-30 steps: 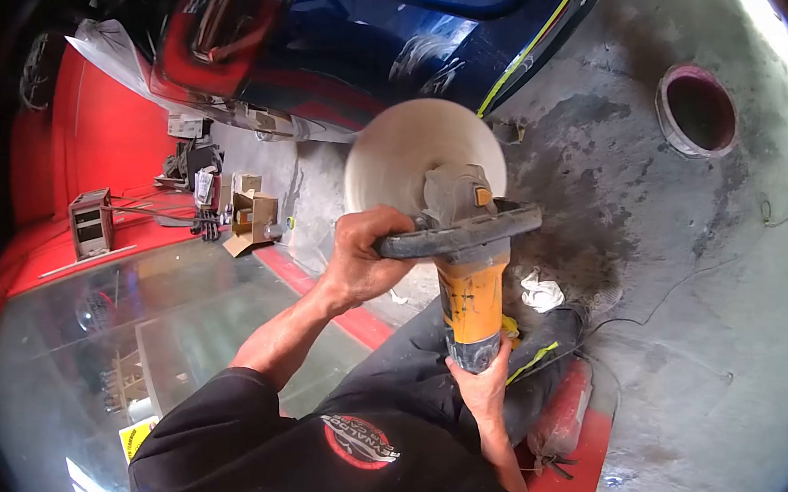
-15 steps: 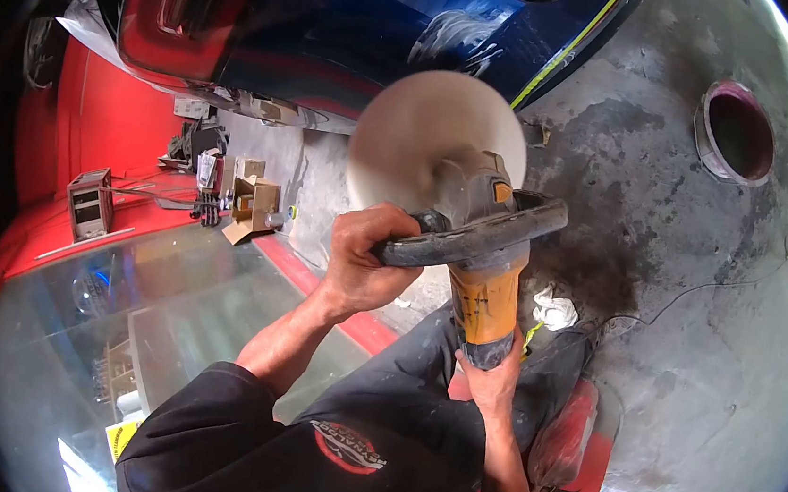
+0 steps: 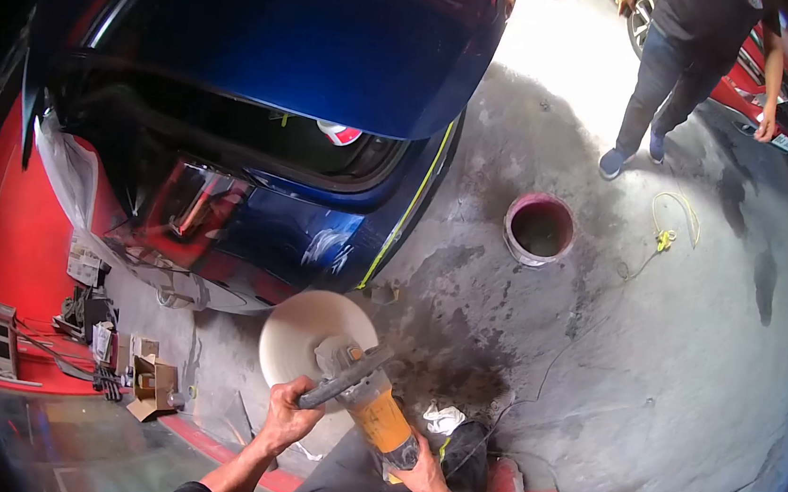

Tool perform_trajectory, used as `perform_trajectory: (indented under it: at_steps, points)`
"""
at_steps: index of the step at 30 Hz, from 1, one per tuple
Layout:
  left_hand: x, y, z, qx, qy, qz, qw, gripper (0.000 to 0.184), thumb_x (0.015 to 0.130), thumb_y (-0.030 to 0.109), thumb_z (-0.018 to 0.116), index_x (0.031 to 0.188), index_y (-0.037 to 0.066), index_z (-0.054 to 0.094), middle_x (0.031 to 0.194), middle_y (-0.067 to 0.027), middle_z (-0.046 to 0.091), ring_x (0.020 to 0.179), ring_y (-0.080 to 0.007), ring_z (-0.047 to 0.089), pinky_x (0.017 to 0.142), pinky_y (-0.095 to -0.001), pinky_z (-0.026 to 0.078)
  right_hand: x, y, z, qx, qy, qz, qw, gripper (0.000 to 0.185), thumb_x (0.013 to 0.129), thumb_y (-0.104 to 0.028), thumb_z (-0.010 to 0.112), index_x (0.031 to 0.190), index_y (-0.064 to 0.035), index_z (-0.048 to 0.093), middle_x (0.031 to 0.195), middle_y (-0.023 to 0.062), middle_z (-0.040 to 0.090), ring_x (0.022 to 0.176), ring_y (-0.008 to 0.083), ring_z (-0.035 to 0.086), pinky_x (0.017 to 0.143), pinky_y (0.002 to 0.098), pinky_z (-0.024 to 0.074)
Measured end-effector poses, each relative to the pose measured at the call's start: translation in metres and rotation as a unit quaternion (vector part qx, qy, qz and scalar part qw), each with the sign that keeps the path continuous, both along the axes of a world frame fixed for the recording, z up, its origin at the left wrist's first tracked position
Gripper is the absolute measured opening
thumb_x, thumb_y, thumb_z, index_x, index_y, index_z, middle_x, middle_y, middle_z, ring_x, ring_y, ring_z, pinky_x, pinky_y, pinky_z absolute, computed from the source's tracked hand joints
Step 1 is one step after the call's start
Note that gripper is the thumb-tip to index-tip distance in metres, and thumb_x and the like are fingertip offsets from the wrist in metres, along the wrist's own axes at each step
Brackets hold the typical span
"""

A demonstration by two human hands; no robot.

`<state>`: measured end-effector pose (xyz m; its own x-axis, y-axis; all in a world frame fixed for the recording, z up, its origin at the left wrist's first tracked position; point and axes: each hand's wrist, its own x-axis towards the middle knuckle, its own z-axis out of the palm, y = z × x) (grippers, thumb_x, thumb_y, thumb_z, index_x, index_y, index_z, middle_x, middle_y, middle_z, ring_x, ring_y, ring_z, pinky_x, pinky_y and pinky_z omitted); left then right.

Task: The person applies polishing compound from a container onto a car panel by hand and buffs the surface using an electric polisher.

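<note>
A yellow and black car polisher (image 3: 379,417) is in both my hands, with a large round white pad (image 3: 289,335) at its far end. My left hand (image 3: 285,418) is closed around the black front handle. Farther back, my right hand (image 3: 423,474) grips the dark rear end of the body. The pad's face looks smeared, as if spinning. Beyond it is the rear of a dark blue car (image 3: 223,49), with a whitish smear (image 3: 329,243) on its panel. I cannot tell whether the pad touches the car.
A round bucket (image 3: 512,240) stands on the concrete floor (image 3: 609,381). Another person (image 3: 683,51) is at the upper right beside a red car. A yellow cord (image 3: 666,239) lies on the floor. An open cardboard box (image 3: 153,388) and a white cloth (image 3: 444,420) are nearby.
My view has tilted up, showing more of the car, the bucket and the other person. The polisher, still in both hands, now appears lower and farther left.
</note>
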<state>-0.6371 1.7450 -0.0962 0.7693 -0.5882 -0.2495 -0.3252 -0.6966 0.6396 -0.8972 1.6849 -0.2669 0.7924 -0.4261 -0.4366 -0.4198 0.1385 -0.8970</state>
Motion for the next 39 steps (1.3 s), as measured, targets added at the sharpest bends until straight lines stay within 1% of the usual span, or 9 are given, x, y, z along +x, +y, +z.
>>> perform_trajectory:
  at_steps: [8, 12, 15, 20, 23, 29, 30, 36, 39]
  points:
    - [-0.044, -0.015, 0.028, 0.010, 0.004, 0.006, 1.000, 0.012, 0.069, 0.005, 0.069, 0.078, 0.001, 0.062, 0.062, -0.0034, 0.057, 0.060, -0.0091, 0.052, 0.058, -0.0291, 0.045, -0.038, -0.030, 0.023, 0.097, -0.003, 0.021, 0.995, 0.104, 0.069, -0.020, 0.090, 0.153, -0.0037, 0.032, 0.143, 0.0216, 0.053, 0.133, 0.0341, 0.053, 0.110, 0.0410, 0.0444]
    - [-0.056, -0.028, 0.038, 0.044, -0.052, -0.085, 0.994, 0.019, 0.068, 0.007, 0.069, 0.084, -0.001, 0.063, 0.067, -0.0151, 0.060, 0.061, -0.0262, 0.060, 0.060, -0.0376, 0.048, -0.057, -0.040, 0.012, 0.035, -0.010, 0.020, 0.999, 0.101, 0.066, -0.014, 0.090, 0.151, -0.0038, 0.035, 0.136, 0.0203, 0.059, 0.125, 0.0320, 0.060, 0.106, 0.0411, 0.0471]
    - [-0.067, -0.046, 0.050, 0.006, -0.017, -0.054, 0.998, 0.022, 0.069, 0.007, 0.067, 0.090, -0.001, 0.064, 0.074, -0.0218, 0.063, 0.070, -0.0409, 0.064, 0.064, -0.0448, 0.049, -0.056, -0.063, 0.021, 0.050, -0.018, 0.040, 0.998, 0.101, 0.067, -0.015, 0.090, 0.151, -0.0076, 0.034, 0.135, 0.0245, 0.059, 0.124, 0.0364, 0.060, 0.102, 0.0435, 0.0481]
    - [-0.073, -0.046, 0.040, -0.012, -0.019, -0.059, 0.998, 0.024, 0.068, 0.008, 0.062, 0.091, 0.003, 0.062, 0.078, -0.0231, 0.065, 0.079, -0.0454, 0.065, 0.068, -0.0519, 0.050, -0.058, -0.075, 0.028, 0.037, -0.026, 0.046, 0.998, 0.098, 0.064, -0.011, 0.090, 0.148, -0.0062, 0.039, 0.128, 0.0207, 0.062, 0.118, 0.0343, 0.062, 0.100, 0.0434, 0.0479]
    - [-0.068, -0.050, 0.039, -0.057, -0.076, -0.066, 0.993, 0.021, 0.066, 0.010, 0.064, 0.086, 0.005, 0.061, 0.076, -0.0209, 0.064, 0.078, -0.0431, 0.065, 0.066, -0.0523, 0.049, -0.057, -0.066, 0.016, -0.005, -0.012, 0.039, 0.999, 0.097, 0.063, -0.010, 0.090, 0.145, -0.0004, 0.040, 0.129, 0.0215, 0.060, 0.120, 0.0341, 0.059, 0.103, 0.0434, 0.0456]
    - [-0.041, -0.041, 0.020, -0.125, -0.047, -0.061, 0.989, 0.027, 0.062, 0.008, 0.063, 0.089, 0.009, 0.065, 0.073, -0.0145, 0.068, 0.077, -0.0399, 0.067, 0.067, -0.0521, 0.050, -0.032, -0.040, 0.026, 0.022, 0.051, -0.015, 0.998, 0.079, 0.062, 0.001, 0.084, 0.133, -0.0005, 0.048, 0.115, 0.0104, 0.063, 0.106, 0.0232, 0.061, 0.095, 0.0361, 0.0479]
    - [-0.037, -0.039, 0.017, -0.142, -0.050, -0.057, 0.987, 0.026, 0.062, 0.008, 0.064, 0.088, 0.008, 0.064, 0.073, -0.0143, 0.067, 0.075, -0.0398, 0.066, 0.065, -0.0518, 0.049, -0.038, -0.038, 0.002, 0.045, 0.063, 0.011, 0.997, 0.091, 0.063, -0.001, 0.088, 0.141, 0.0015, 0.043, 0.127, 0.0142, 0.059, 0.114, 0.0249, 0.057, 0.101, 0.0391, 0.0457]
    - [-0.015, -0.008, 0.014, -0.226, -0.048, -0.055, 0.971, 0.025, 0.062, 0.007, 0.065, 0.086, 0.007, 0.064, 0.071, -0.0134, 0.066, 0.072, -0.0391, 0.065, 0.062, -0.0503, 0.049, -0.021, -0.004, 0.021, 0.108, 0.062, -0.046, 0.991, 0.080, 0.064, 0.006, 0.083, 0.135, 0.0005, 0.046, 0.121, 0.0099, 0.059, 0.106, 0.0208, 0.057, 0.096, 0.0348, 0.0468]
    - [0.005, 0.007, 0.013, -0.182, -0.022, -0.079, 0.980, 0.033, 0.060, 0.008, 0.064, 0.093, 0.008, 0.069, 0.073, -0.0136, 0.068, 0.076, -0.0382, 0.068, 0.065, -0.0502, 0.051, 0.004, 0.017, 0.039, 0.092, 0.066, -0.053, 0.992, 0.080, 0.065, 0.007, 0.083, 0.135, -0.0005, 0.047, 0.118, 0.0092, 0.061, 0.104, 0.0204, 0.059, 0.094, 0.0341, 0.0480]
